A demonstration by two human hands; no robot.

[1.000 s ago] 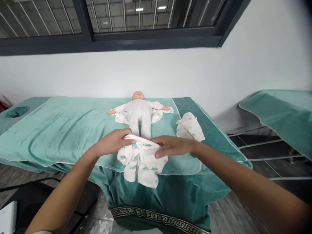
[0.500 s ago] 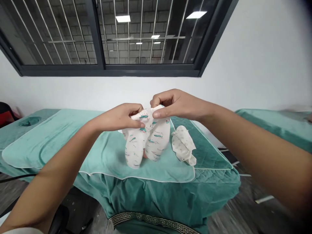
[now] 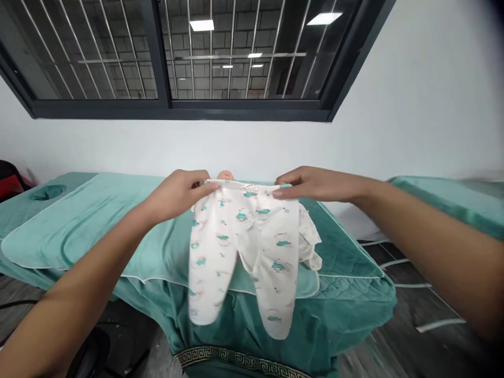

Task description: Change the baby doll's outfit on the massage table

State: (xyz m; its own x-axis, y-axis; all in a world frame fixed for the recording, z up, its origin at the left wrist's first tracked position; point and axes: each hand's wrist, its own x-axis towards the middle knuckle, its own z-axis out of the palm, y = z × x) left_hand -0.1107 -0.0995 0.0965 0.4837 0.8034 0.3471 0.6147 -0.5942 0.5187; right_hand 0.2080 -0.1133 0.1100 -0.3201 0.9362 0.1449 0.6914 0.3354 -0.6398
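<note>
Two pinches: left hand [image 3: 183, 193], right hand [image 3: 313, 185], fingers closed on waistband [image 3: 250, 187] of trousers [image 3: 252, 223]; legs [image 3: 208, 283] hang down; doll [image 3: 226, 175] beyond, body probably hidden.

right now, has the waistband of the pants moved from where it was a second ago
Yes: the waistband of the pants has moved up in the view, sitting much nearer the window frame than a second ago.

Matt, thin-looking cloth at centre: pants [image 3: 220, 236].
Velvety green cover [image 3: 334, 315] below; glossy window glass [image 3: 291, 26], shiny metal bars [image 3: 231, 56] above; smooth wall [image 3: 413, 105] right.
</note>
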